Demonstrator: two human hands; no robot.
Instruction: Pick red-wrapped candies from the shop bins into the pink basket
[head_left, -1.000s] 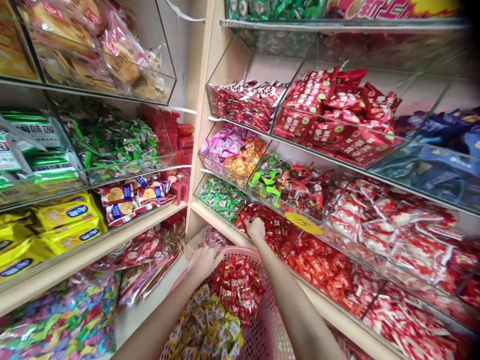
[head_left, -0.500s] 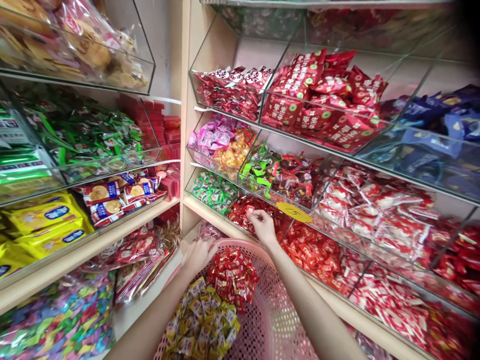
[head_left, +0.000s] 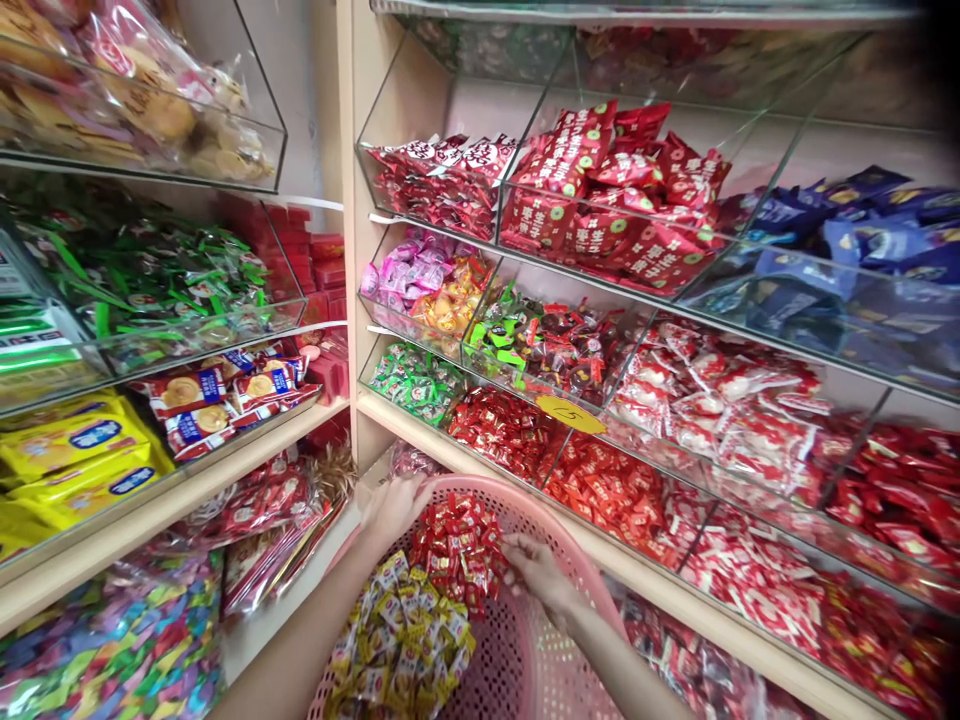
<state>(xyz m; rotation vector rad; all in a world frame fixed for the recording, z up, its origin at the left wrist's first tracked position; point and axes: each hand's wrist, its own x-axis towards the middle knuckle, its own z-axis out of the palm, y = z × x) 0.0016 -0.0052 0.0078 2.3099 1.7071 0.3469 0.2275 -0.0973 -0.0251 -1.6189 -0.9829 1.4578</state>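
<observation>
A pink perforated plastic basket is below me, tilted against the shelf. My left hand grips its rim at the far left, fingers wrapped over the edge. Inside the basket is a heap of red-wrapped candies, with a heap of yellow-wrapped candies nearer to me. Over the right side of the red heap, my right hand reaches in with its fingers loosely bent and apart. No candy shows in it. Its fingertips are right beside the red wrappers.
Past the basket, a low clear bin holds similar red candies, beside orange-red candies. A yellow price tag hangs above them. Wooden shelf edges run along both sides. Packaged biscuits are at left.
My right hand has come down and back from the red candy bin into the basket. The candy it pinched no longer shows between its fingers. My left hand stays on the rim.
</observation>
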